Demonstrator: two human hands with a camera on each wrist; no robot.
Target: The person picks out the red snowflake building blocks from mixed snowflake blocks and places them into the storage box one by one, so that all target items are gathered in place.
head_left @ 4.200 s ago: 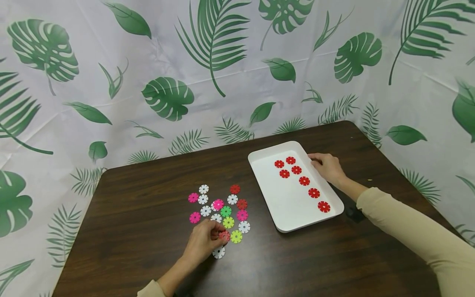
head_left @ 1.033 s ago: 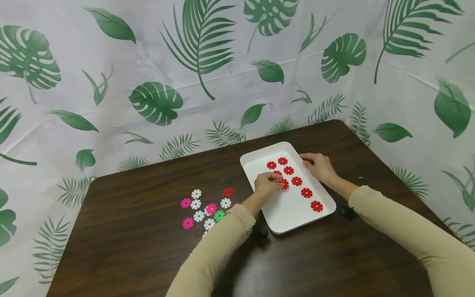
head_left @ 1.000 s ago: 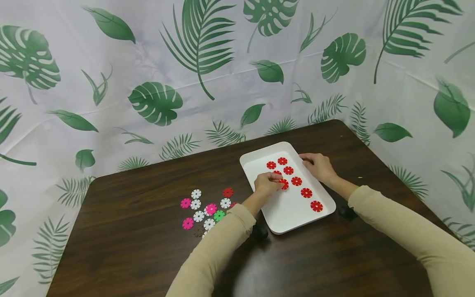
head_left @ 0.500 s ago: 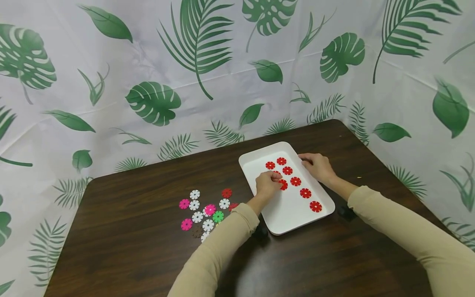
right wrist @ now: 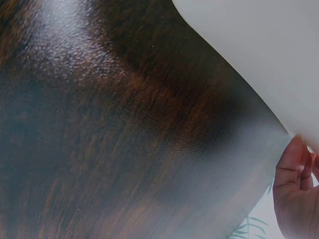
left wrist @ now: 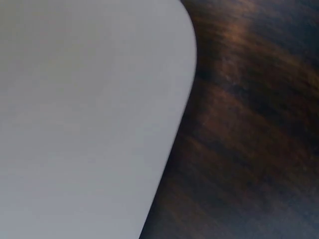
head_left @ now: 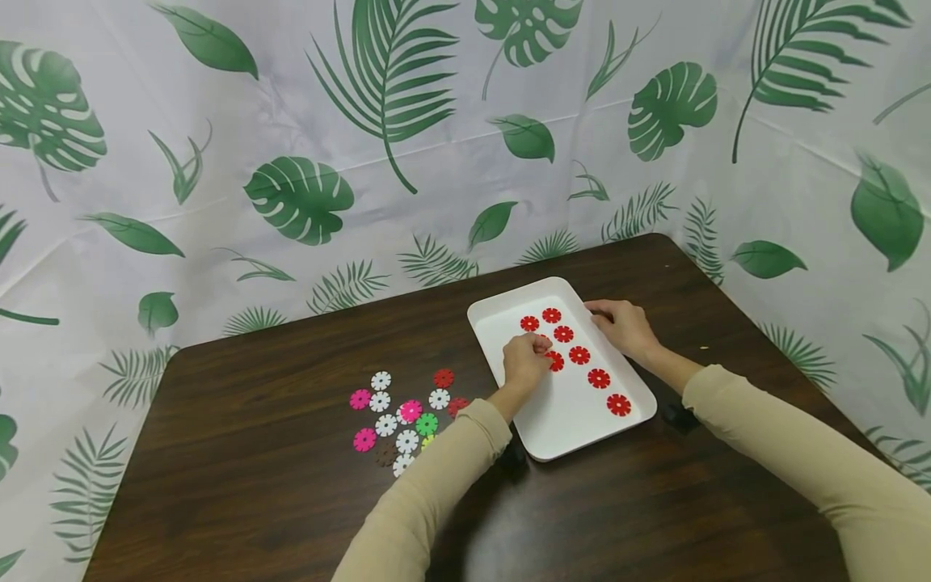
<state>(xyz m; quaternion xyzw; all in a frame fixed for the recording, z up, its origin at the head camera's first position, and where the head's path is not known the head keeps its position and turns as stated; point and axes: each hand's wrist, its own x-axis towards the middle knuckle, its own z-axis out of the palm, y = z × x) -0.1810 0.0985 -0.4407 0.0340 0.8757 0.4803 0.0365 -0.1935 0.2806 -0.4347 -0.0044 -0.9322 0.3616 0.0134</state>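
A white tray (head_left: pixel 560 428) holds several red notched plastic discs (head_left: pixel 579 356). My left hand (head_left: pixel 525 365) reaches over the tray's left side, fingers bent, the tips right at the edge of one red disc (head_left: pixel 555 361); I cannot tell whether they pinch it. Another red disc (head_left: pixel 541 340) is partly hidden behind these fingers. At the tray's right side my right hand (head_left: pixel 627 327) grips the rim between thumb and fingers. The right wrist view catches this right hand (right wrist: pixel 296 186) at the tray's edge (right wrist: pixel 259 55). Only tray wall (left wrist: pixel 99 124) and tabletop fill the left wrist view.
Left of the tray, white, pink, green, brown and red discs (head_left: pixel 407 440) lie loosely grouped on the dark wooden table (head_left: pixel 254 453), partly hidden by my left sleeve (head_left: pixel 451 477). A leaf-printed cloth (head_left: pixel 422 226) hangs behind the table.
Since the oldest frame my left hand has carried a red disc from the loose group into the tray. In the last second its fingers have drawn back slightly. The right hand stays at the rim.
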